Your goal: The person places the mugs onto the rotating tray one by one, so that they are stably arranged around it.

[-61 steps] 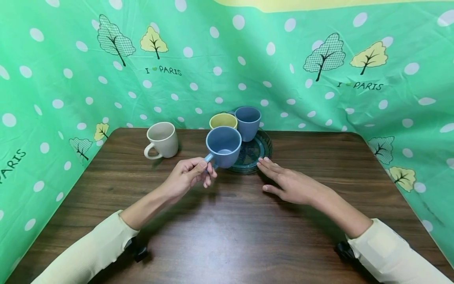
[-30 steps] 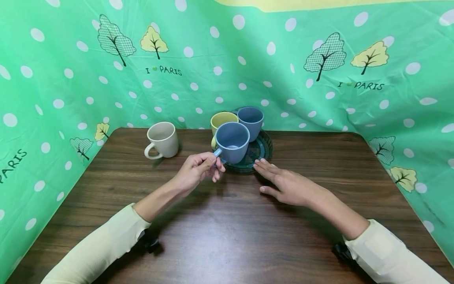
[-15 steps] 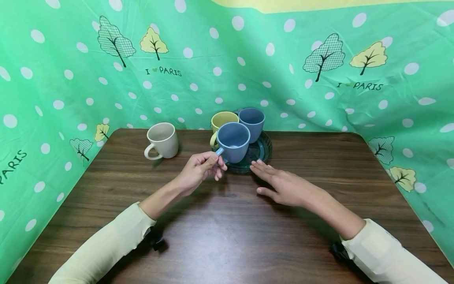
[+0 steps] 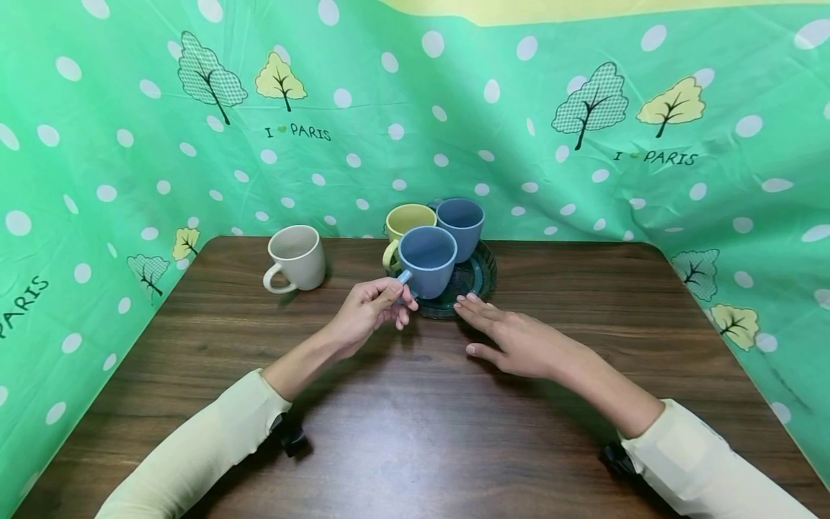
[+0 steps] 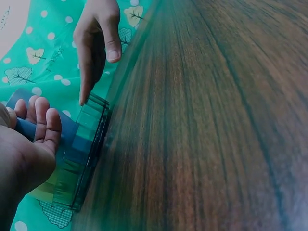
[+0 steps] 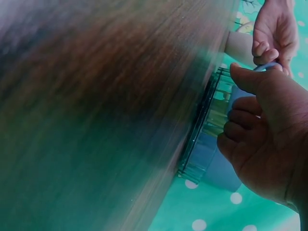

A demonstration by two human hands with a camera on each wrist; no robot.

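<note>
My left hand [image 4: 369,313] pinches the handle of a blue mug [image 4: 428,263] between thumb and fingers. That mug stands upright over the left front of a round, dark teal glass tray [image 4: 489,270]; whether its base touches the tray is hard to tell. Behind it on the tray are a yellow mug [image 4: 408,216] and a second blue mug [image 4: 462,227]. My right hand [image 4: 525,342] lies with straight fingers, the fingertips at the tray's front rim. In the left wrist view the tray's clear wall [image 5: 91,139] shows below both hands.
A cream mug [image 4: 298,256] stands alone on the brown wooden table [image 4: 415,432], left of the tray. Behind the table hangs a green dotted cloth [image 4: 402,94], close to the tray and mugs. Black wrist cameras sit under both cuffs.
My left hand has carried the blue mug rightward over the tray, then slightly lower. My right hand's fingertips have slid a little left along the tray's front rim.
</note>
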